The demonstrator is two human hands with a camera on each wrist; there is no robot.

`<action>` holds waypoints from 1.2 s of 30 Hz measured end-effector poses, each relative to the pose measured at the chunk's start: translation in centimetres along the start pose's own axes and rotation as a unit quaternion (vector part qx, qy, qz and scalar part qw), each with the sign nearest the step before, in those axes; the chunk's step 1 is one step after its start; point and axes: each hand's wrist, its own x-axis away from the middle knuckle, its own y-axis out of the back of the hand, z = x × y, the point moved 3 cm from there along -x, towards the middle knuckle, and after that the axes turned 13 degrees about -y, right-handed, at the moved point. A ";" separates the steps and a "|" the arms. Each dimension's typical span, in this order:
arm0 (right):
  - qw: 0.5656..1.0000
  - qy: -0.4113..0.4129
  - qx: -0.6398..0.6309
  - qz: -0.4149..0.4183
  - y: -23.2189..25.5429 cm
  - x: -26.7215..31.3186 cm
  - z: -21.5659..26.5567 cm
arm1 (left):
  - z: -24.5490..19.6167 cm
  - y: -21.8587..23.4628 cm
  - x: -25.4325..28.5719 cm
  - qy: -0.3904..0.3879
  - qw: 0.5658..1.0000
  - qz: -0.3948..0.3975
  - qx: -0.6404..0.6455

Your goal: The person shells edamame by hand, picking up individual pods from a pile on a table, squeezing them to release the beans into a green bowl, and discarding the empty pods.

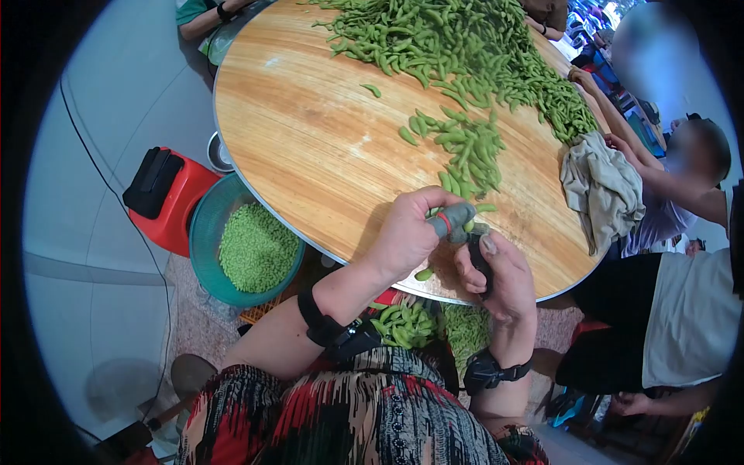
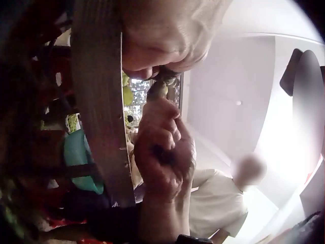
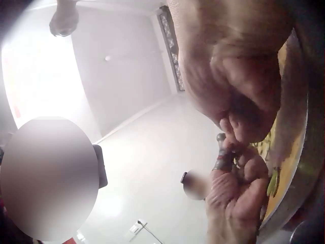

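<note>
My left hand [image 1: 404,236] is over the near edge of the round wooden table [image 1: 310,132], pinching a green soybean pod [image 1: 470,225] at its fingertips. Grey coverings [image 1: 457,221] wrap its finger ends, with a red band around one. Facing it, my right hand [image 1: 511,279] grips a small tool with a black handle [image 1: 480,267], held close to the pod; the fingers hide what kind it is. In the right wrist view, the left hand [image 3: 233,198] meets the right hand [image 3: 228,71] at the fingertips. One loose pod [image 1: 423,274] lies beneath them.
A large heap of pods [image 1: 434,39] covers the far side, trailing a smaller pile [image 1: 473,151] nearer. Left of the table are a teal basket [image 1: 203,263] of shelled beans and a red container [image 1: 174,205]. A grey cloth [image 1: 601,186] hangs over the right edge; other people sit around.
</note>
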 end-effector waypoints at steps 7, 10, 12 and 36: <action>0.997 0.001 0.012 -0.078 0.5 -0.5 -1.6 | 0.0 0.3 0.6 0.036 0.998 0.027 -0.040; 0.992 -0.011 -0.126 0.019 0.4 -1.2 -2.5 | -0.9 -0.7 0.7 0.092 0.992 -0.010 0.091; 0.979 -0.035 -0.188 0.073 0.6 -1.1 -1.9 | -0.3 -0.6 0.5 0.101 0.985 -0.020 0.139; 0.975 -0.090 -0.188 0.072 0.3 -1.4 -0.3 | -0.9 0.1 0.0 0.073 0.997 0.015 0.016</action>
